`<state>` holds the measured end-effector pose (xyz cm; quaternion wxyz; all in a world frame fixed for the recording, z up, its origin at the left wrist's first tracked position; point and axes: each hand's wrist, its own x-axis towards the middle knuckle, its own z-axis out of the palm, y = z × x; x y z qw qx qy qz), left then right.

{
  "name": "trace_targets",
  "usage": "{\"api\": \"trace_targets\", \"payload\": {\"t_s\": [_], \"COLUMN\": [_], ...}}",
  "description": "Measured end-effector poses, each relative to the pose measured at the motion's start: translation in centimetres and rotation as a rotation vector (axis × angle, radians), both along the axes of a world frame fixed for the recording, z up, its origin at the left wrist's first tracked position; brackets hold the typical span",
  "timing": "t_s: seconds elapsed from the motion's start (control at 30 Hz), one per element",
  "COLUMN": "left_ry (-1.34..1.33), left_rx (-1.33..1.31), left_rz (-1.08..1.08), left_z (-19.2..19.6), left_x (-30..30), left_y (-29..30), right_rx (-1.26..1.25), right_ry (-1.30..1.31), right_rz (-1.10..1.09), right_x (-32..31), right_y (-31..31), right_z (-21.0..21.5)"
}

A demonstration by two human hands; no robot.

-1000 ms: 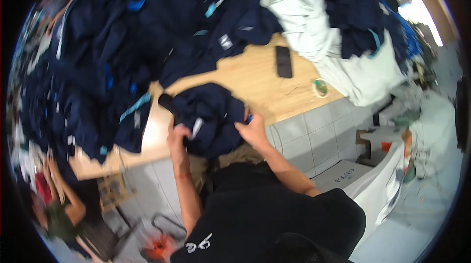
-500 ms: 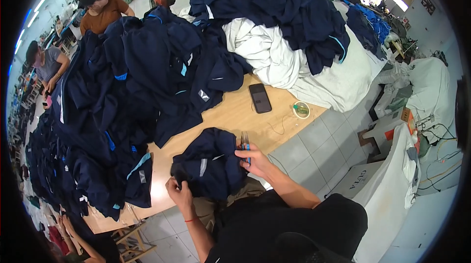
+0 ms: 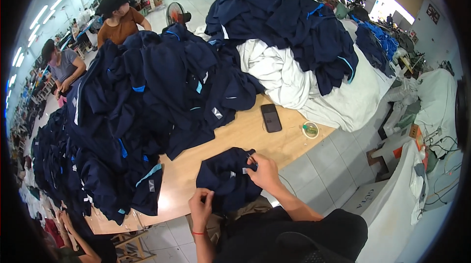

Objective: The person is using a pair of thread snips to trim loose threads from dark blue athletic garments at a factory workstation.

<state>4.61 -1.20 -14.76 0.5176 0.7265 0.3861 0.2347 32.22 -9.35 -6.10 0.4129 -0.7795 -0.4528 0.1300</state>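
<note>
A navy garment (image 3: 223, 175) with a small grey patch lies bunched over the near edge of the table and my lap. My left hand (image 3: 200, 210), a red band on its wrist, is closed in a pinch at the garment's near left side. Wrapped round a pair of thread snips (image 3: 252, 159), my right hand (image 3: 265, 172) is at the garment's far right side. The metal end of the snips shows by the fabric; the fingers cover most of the handle.
A heap of navy garments (image 3: 147, 96) covers the left of the wooden table (image 3: 186, 165). A black phone (image 3: 271, 118) and a round tape roll (image 3: 310, 129) lie beyond my hands. White cloth (image 3: 274, 69) sits under another heap. Two people stand far left; another person's hands (image 3: 65, 221) show lower left.
My left hand has shifted right along the garment and now pinches its near side. My right hand has turned the snips down toward the fabric. The whole view has shifted a little.
</note>
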Motion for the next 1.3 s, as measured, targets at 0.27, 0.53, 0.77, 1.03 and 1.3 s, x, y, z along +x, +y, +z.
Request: {"api": "trace_targets", "payload": {"t_s": [0.27, 0.53, 0.77, 1.03, 1.3], "left_ry": [0.319, -0.116, -0.420, -0.074, 0.180], "left_rx": [0.134, 0.067, -0.520, 0.097, 0.631], "left_rz": [0.235, 0.453, 0.062, 0.242, 0.771], "left_z": [0.3, -2.3, 4.4, 8.5, 5.6], "left_x": [2.6, -0.6, 4.0, 3.5, -1.3], "left_y": [2.8, 1.2, 0.4, -1.7, 6.6], "right_rx": [0.230, 0.300, 0.610, 0.655, 0.180], "right_ry": [-0.233, -0.408, -0.216, -0.106, -0.165], "right_rz": [0.416, 0.153, 0.172, -0.089, -0.005], "right_x": [-3.2, 2.0, -1.5, 2.4, 3.8], "right_y": [2.3, 2.9, 3.6, 2.3, 2.9], "right_z": [4.4, 8.4, 12.0, 10.5, 2.6]}}
